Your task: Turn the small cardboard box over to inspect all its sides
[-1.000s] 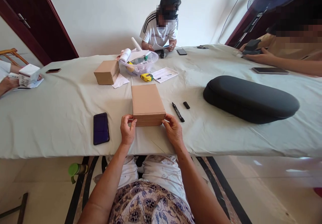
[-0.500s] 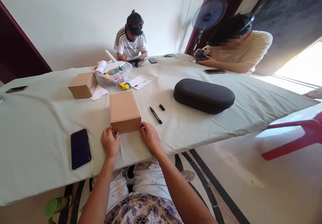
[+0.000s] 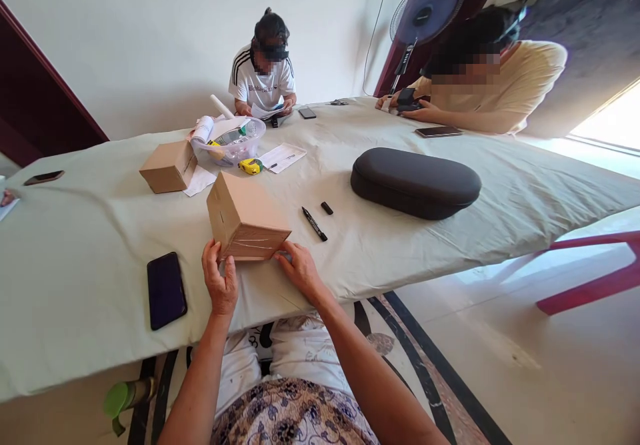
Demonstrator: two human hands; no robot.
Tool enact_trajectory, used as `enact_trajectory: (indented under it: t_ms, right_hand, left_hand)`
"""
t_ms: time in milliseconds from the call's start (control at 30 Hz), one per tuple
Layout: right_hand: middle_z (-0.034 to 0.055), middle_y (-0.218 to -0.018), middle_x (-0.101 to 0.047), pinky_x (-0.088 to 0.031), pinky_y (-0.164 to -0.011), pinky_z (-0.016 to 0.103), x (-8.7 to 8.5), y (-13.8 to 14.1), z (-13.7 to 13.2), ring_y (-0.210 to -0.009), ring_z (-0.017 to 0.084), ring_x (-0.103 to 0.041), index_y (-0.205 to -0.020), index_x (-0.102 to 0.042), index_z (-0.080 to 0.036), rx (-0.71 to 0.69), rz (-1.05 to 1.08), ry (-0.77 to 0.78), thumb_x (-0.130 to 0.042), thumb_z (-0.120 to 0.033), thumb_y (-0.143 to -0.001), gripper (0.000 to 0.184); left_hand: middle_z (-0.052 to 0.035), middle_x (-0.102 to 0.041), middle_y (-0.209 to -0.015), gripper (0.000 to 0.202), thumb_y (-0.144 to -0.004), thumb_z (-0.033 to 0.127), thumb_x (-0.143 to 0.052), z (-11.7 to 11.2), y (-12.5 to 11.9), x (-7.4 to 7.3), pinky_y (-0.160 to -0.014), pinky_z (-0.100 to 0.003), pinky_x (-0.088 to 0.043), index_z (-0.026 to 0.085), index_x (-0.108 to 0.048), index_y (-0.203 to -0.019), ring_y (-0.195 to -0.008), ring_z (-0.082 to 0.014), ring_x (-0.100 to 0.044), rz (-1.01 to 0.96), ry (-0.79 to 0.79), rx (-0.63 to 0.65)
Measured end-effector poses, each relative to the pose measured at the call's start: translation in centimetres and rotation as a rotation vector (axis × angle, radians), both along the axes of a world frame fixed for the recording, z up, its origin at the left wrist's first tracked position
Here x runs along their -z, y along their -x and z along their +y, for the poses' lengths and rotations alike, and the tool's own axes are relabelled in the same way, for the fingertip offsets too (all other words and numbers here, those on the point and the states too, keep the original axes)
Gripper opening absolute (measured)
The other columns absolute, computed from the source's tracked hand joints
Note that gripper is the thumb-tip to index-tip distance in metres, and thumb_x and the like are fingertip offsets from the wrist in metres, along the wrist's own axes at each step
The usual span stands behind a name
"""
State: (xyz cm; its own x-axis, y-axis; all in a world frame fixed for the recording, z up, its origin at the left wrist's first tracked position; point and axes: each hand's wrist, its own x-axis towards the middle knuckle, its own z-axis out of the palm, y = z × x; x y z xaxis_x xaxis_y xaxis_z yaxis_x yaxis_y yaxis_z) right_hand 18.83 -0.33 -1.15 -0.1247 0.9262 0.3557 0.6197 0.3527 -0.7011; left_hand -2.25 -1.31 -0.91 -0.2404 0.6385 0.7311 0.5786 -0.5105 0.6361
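A brown cardboard box (image 3: 257,205) stands tilted on the cloth-covered table in front of me, its left side raised. My left hand (image 3: 220,278) grips its lower left corner, fingers on the side and thumb at the front. At the lower right corner, my right hand (image 3: 299,270) holds the box with its fingertips, partly tucked under the edge. An uncapped black marker (image 3: 315,224) lies to the right of the box, with its cap (image 3: 327,208) beside it. Left of my left hand rests a dark smartphone (image 3: 167,290).
Farther back are a second cardboard box (image 3: 167,166), a plastic basket (image 3: 255,140) of items, a yellow tape measure (image 3: 251,166) and a paper sheet (image 3: 290,156). A black oval case (image 3: 415,182) lies right. Two people sit across the table; a red chair (image 3: 590,278) stands right.
The box lay flat before; now its left side has been lifted and it leans to the right. My left hand has moved up onto its side. The view has shifted slightly.
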Motion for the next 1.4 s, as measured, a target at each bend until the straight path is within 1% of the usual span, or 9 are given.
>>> enact_trajectory:
  t_ms: [167,333,533,633,733,900,1067,1233,1400]
  right_hand:
    - [0.0117,-0.129,-0.067,-0.04,-0.101,0.048,-0.6,0.4,-0.5,-0.118,0.031,-0.059,-0.116,-0.07,-0.024,-0.004,-0.234,-0.063,-0.055,-0.041,-0.098,0.028]
    - [0.0102,-0.106,-0.071,-0.038,-0.1,0.046,-0.9,0.7,-1.0,-0.11,0.028,-0.06,-0.098,-0.076,-0.024,-0.004,-0.284,-0.061,-0.058,-0.039,-0.096,0.024]
    - [0.0076,-0.088,-0.071,-0.047,-0.086,0.038,0.0,0.2,-0.5,-0.087,0.021,-0.064,-0.081,-0.066,-0.02,0.25,0.06,-0.067,-0.048,-0.024,-0.091,0.021]
    - [0.0095,-0.096,-0.071,-0.051,-0.083,0.038,0.4,-0.2,-0.4,-0.091,0.023,-0.065,-0.097,-0.064,-0.02,0.418,0.339,-0.111,-0.048,-0.038,-0.094,0.024]
    - [0.0127,-0.112,-0.069,-0.053,-0.089,0.044,0.2,-0.1,-0.8,-0.099,0.023,-0.066,-0.118,-0.058,-0.02,0.435,0.465,-0.162,-0.052,-0.045,-0.093,0.036]
    - [0.0181,-0.147,-0.048,-0.049,-0.102,0.053,-3.0,1.7,-2.0,-0.131,0.029,-0.054,-0.15,-0.031,-0.025,0.316,0.305,-0.277,-0.059,-0.053,-0.091,0.071]
    - [0.0207,-0.157,-0.035,-0.038,-0.112,0.061,-6.6,5.3,-2.4,-0.145,0.038,-0.037,-0.155,-0.022,-0.025,0.232,0.039,-0.378,-0.071,-0.07,-0.075,0.104]
    - [0.0212,-0.152,-0.04,-0.042,-0.109,0.057,-6.9,7.5,-2.3,-0.141,0.037,-0.043,-0.151,-0.032,-0.023,0.254,-0.009,-0.332,-0.074,-0.063,-0.076,0.094]
    - [0.0159,-0.142,-0.051,-0.047,-0.105,0.053,-6.6,6.6,-1.5,-0.131,0.033,-0.052,-0.135,-0.052,-0.026,0.259,0.06,-0.343,-0.072,-0.055,-0.082,0.064]
  left_hand:
    - [-0.0182,-0.053,-0.139,0.035,-0.1,0.032,-0.048,-0.6,0.0,-1.0,-0.113,-0.046,-0.039,0.019,-0.055,-0.132,-0.134,-0.0264,-0.051,0.077,-0.222,-0.082]
    - [-0.0203,-0.053,-0.136,0.034,-0.1,0.032,-0.047,-0.7,-0.1,-1.2,-0.109,-0.048,-0.043,0.017,-0.056,-0.129,-0.13,-0.0272,-0.053,0.171,-0.293,-0.103]
    - [-0.0218,-0.047,-0.142,0.04,-0.096,0.028,-0.055,-0.3,-0.4,-0.7,-0.104,-0.048,-0.048,0.018,-0.051,-0.134,-0.134,-0.0293,-0.05,0.233,-0.246,-0.069]
    - [-0.0218,-0.042,-0.147,0.048,-0.094,0.024,-0.058,-0.2,-0.6,-0.8,-0.107,-0.047,-0.046,0.02,-0.046,-0.139,-0.14,-0.0295,-0.045,0.251,-0.24,-0.035]
    - [-0.0226,-0.039,-0.15,0.053,-0.092,0.024,-0.062,-0.3,-0.9,-1.0,-0.11,-0.047,-0.044,0.02,-0.042,-0.141,-0.143,-0.03,-0.041,0.255,-0.222,-0.028]
    - [-0.0237,-0.037,-0.153,0.053,-0.093,0.028,-0.062,-0.4,-1.1,-1.0,-0.112,-0.051,-0.041,0.02,-0.04,-0.141,-0.145,-0.0309,-0.04,0.263,-0.193,-0.025]
    - [-0.0251,-0.037,-0.153,0.049,-0.096,0.033,-0.057,-0.2,-0.9,-0.8,-0.112,-0.051,-0.041,0.02,-0.04,-0.14,-0.144,-0.0306,-0.043,0.261,-0.194,-0.018]
    - [-0.0235,-0.04,-0.151,0.055,-0.094,0.027,-0.061,-0.1,-0.9,-0.5,-0.108,-0.045,-0.045,0.021,-0.038,-0.143,-0.143,-0.0277,-0.043,0.26,-0.196,-0.002]
    - [-0.0234,-0.041,-0.151,0.052,-0.095,0.026,-0.059,-0.1,-1.0,-0.5,-0.109,-0.046,-0.046,0.021,-0.039,-0.143,-0.144,-0.0283,-0.042,0.249,-0.189,0.015]
